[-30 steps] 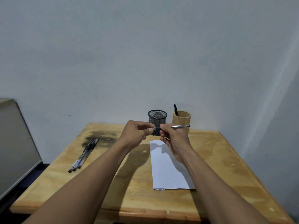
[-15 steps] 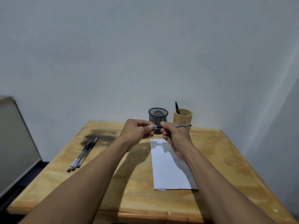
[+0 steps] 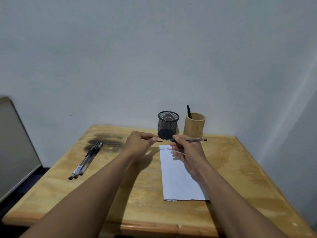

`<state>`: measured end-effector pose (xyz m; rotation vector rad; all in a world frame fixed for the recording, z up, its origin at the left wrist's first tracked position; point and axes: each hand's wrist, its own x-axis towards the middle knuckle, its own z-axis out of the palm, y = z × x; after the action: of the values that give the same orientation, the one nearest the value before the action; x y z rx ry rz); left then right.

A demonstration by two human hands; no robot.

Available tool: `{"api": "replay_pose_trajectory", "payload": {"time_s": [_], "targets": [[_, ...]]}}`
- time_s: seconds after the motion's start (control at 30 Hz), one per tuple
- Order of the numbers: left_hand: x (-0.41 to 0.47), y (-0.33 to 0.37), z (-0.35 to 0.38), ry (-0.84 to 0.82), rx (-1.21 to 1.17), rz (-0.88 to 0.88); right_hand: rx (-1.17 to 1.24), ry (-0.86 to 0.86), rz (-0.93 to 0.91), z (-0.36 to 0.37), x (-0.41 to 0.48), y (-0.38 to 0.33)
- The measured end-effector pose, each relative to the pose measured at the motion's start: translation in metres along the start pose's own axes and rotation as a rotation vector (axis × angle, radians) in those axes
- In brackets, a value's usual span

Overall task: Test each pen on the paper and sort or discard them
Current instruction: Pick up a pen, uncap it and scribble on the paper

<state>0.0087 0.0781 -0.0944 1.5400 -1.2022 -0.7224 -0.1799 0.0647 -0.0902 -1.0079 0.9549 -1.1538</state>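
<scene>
While uncapped, the clear pen point(image 3: 190, 140) shows a dark grip and tip.

A wooden table point(image 3: 240, 169) with a dark scorch-like stain point(image 3: 104, 140) is set against a plain pale grey wall point(image 3: 154, 57). A grey panel point(image 3: 15, 143) is seen at left. Dark floor point(image 3: 25, 188) is visible below.
</scene>
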Motion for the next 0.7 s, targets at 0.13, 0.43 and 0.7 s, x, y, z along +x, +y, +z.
{"api": "replay_pose_trajectory", "payload": {"time_s": [0.13,0.43,0.7], "targets": [[0.008,-0.013,0.003,0.072,0.106,-0.065,-0.032,0.040,0.050,-0.002,0.001,0.010],[0.021,-0.019,0.027,0.158,0.555,0.002,-0.059,0.015,0.047,-0.005,0.009,0.019],[0.006,-0.023,0.019,0.082,0.646,0.171,-0.078,-0.007,0.056,-0.005,0.011,0.019]]}}
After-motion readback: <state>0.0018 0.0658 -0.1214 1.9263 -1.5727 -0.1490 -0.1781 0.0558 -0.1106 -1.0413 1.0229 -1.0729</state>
